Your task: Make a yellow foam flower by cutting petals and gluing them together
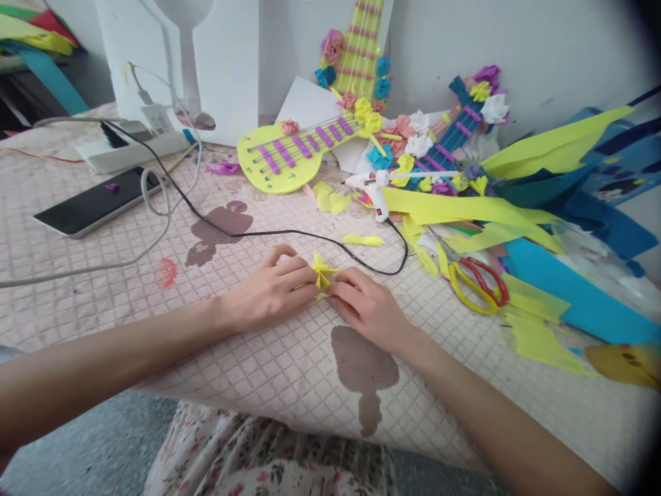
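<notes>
A small yellow paper flower (322, 273) with pointed folds is held low over the quilted cloth, between my two hands. My left hand (276, 289) pinches its left side with the fingers curled. From the right, my right hand (368, 303) grips its other edge between thumb and fingers. Just beyond them lies a loose yellow paper strip (363, 240). A white glue gun (376, 196) rests farther back, its black cord (289, 234) running left across the cloth. Scissors (478, 282) with red and yellow handles lie to the right of my right hand.
A yellow paper guitar (281, 158) with purple bars lies at the back, beside a blue one (454, 141) with paper flowers. Yellow strips (465, 209) and blue paper (583, 289) cover the right side. A phone (98, 202) and a power strip (134, 148) are at left.
</notes>
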### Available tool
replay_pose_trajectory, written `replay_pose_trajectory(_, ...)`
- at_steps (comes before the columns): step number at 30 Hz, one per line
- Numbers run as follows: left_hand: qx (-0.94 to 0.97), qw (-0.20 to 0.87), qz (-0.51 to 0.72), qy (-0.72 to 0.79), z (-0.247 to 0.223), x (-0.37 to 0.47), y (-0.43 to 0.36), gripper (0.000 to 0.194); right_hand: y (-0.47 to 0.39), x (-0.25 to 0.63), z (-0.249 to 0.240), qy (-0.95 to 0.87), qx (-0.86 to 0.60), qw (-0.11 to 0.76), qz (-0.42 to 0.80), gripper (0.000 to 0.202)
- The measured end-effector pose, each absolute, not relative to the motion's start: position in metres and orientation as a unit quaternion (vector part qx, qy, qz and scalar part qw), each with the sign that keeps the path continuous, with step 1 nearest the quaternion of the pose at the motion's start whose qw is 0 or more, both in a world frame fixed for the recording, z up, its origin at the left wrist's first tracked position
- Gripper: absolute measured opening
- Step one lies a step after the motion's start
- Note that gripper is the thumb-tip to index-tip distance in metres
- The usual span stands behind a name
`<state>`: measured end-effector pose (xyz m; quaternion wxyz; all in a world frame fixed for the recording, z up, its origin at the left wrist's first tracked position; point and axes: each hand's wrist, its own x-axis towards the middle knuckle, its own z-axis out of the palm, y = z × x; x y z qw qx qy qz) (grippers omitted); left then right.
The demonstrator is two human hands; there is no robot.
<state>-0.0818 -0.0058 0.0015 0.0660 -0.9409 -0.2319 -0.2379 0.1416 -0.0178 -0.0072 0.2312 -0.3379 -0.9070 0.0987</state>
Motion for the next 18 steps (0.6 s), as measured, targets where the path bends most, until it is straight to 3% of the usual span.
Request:
replay_pose_trajectory(13,-0.936,0.061,-0.256,-0.235,0.0007,-0.0815,-0.0051,0.008,-0.0198,0.1366,-0.0059,-0.911,-0.34,0.228,0.058,0.019)
replay_pose_trajectory(18,-0.941,0.053,-0.243,-0.229,0.002,-0.0821,-0.0064,0.016,-0.019,0.1377,-0.0075,-0.912,-0.341,0.222,0.047,0.019)
